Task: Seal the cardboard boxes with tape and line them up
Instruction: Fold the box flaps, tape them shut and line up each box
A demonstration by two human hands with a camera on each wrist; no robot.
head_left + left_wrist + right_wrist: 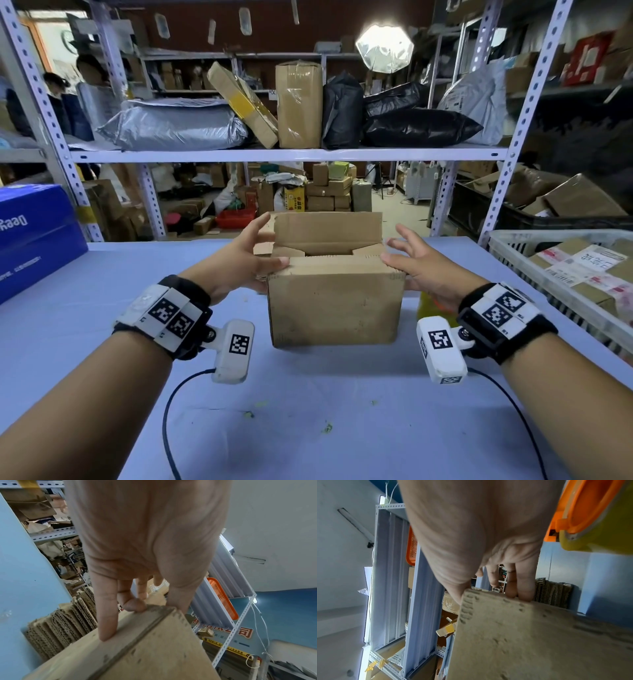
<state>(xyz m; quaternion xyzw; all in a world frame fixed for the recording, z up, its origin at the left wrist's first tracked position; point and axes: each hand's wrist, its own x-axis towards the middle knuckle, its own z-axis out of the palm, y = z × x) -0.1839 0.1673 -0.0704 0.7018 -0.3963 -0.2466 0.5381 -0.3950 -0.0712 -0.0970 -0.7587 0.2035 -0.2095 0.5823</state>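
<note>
A brown cardboard box [334,308] stands in the middle of the blue table [308,411]. Its far flap [329,228] is upright, the near flap [335,265] is folded down, and the side flaps are tucked in. My left hand [260,246] is at the box's top left corner, thumb pressing the near flap and fingers stretched towards the far flap. My right hand [407,250] mirrors it at the top right corner, thumb on the near flap, fingers spread. A yellow and orange tape dispenser [590,520] lies behind my right wrist [428,305].
A stack of flattened cardboard [65,626] stands beside the box. A blue carton [34,233] sits at the table's left edge and a white basket [513,240] of parcels at the right. A metal shelf rack [274,156] full of packages runs behind the table; people stand behind it at far left.
</note>
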